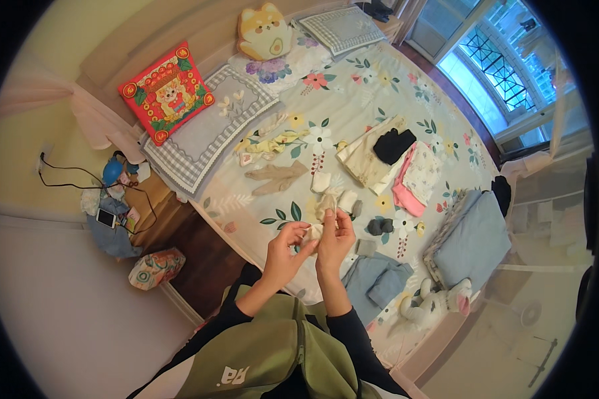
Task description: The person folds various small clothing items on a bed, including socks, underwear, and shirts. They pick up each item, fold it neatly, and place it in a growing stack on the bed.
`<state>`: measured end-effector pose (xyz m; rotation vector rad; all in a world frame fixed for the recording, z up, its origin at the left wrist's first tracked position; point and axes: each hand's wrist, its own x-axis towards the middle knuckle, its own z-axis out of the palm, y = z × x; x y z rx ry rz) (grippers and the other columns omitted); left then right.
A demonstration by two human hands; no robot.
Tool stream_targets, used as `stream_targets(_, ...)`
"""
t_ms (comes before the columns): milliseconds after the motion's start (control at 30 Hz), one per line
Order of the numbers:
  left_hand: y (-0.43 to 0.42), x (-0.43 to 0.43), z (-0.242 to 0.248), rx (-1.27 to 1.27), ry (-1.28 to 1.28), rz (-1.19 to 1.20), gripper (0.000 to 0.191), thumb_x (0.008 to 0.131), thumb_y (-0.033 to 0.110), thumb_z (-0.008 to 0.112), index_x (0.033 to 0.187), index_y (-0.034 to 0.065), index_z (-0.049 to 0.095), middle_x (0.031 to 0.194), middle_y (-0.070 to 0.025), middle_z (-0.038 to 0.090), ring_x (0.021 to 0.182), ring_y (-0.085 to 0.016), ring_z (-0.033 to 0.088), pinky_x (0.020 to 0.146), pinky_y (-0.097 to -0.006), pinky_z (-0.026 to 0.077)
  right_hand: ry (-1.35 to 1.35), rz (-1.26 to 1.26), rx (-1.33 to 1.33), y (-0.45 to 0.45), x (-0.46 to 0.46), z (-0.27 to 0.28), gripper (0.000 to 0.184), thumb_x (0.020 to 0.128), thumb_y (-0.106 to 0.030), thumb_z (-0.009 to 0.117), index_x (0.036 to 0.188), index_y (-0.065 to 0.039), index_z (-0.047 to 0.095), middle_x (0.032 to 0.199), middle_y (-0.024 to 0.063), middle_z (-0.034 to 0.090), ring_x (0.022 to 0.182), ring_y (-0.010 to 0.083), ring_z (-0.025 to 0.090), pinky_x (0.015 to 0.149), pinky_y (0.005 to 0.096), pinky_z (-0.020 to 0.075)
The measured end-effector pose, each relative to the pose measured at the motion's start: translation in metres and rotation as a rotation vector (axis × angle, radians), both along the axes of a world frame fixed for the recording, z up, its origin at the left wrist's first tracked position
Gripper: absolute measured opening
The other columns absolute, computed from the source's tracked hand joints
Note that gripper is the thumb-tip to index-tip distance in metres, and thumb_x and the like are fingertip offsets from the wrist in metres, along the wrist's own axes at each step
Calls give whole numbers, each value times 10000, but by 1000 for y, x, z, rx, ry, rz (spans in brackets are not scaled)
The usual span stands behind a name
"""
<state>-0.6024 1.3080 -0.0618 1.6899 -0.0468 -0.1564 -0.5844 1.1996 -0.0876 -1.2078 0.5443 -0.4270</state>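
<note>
Above the near part of the bed, my left hand (288,252) and my right hand (335,243) hold a cream-coloured cloth item, probably a sock (324,212), bunched between the fingertips. Just beyond it on the floral sheet lie a small folded white cloth (321,182) and a rolled white bundle (348,200). A pair of dark grey rolled bundles (380,227) and a small grey folded cloth (366,247) lie to the right. Beige socks (277,177) and a yellow cloth (277,142) are spread to the left. Folded blue-grey clothing (377,282) rests near my right wrist.
Folded cream clothes (362,157) hold a black garment (394,145), beside pink clothing (408,195). A blue folded stack (471,242) and a white plush toy (432,304) sit at the right. Pillows and a red cushion (167,95) line the headboard. A nightstand (154,199) is left.
</note>
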Motion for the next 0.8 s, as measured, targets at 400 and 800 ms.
stream_targets(400, -19, 39, 66, -132, -412, -249, 94, 815, 52, 700, 889, 22, 649, 1148, -102, 607, 1074, -210, 566, 921, -323, 435, -145, 706, -145, -109, -6, 90, 115, 905, -28, 617, 989, 39, 659, 992, 27, 610, 821, 69, 555, 704, 205, 447)
stream_targets(800, -15, 27, 93, -387, -139, -317, 75, 840, 20, 692, 884, -19, 646, 905, -39, 656, 795, -78, 620, 728, -228, 521, -281, 614, -72, -84, -41, 107, 285, 884, -73, 663, 1146, 20, 599, 1079, 41, 630, 1059, 135, 554, 952, 293, 414)
